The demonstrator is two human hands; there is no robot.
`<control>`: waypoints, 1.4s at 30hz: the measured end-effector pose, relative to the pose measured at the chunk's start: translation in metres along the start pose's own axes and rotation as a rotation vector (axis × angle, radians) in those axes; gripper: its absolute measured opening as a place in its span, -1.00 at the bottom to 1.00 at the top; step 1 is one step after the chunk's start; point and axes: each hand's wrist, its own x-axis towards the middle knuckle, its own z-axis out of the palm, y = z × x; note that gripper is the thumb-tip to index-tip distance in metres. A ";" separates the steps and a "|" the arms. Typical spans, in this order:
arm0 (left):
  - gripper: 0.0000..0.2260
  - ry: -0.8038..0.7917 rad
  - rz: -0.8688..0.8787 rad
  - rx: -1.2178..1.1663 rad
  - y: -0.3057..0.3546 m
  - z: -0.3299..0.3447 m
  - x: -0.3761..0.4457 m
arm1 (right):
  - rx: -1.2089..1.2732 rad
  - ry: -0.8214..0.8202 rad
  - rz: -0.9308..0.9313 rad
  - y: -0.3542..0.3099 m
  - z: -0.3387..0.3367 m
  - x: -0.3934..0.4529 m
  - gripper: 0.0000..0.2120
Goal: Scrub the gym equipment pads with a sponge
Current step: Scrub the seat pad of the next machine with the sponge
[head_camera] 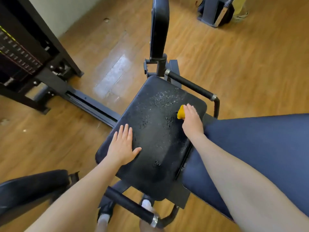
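Wooden flooring surrounds the wet seat pad [155, 136] — our left hand [122, 145] braces flat, right hand [192, 120] clamps the sponge [181, 112] near the far-right edge; we'd scrub overlapping strokes.

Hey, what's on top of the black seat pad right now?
On the seat pad: the left hand lying flat, the right hand gripping a yellow sponge, and white suds. Most of the sponge is hidden under the hand.
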 end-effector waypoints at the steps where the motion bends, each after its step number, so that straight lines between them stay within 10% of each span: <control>1: -0.22 -0.002 0.005 -0.009 0.003 0.003 0.004 | 0.008 0.023 0.017 0.005 -0.003 0.011 -0.37; 23: -0.36 0.286 0.127 -0.051 -0.011 0.045 0.055 | 0.185 0.295 0.199 0.043 0.029 0.068 -0.56; 42: -0.32 0.289 0.143 -0.028 -0.012 0.047 0.056 | 0.058 0.376 0.391 -0.042 0.126 -0.116 -0.56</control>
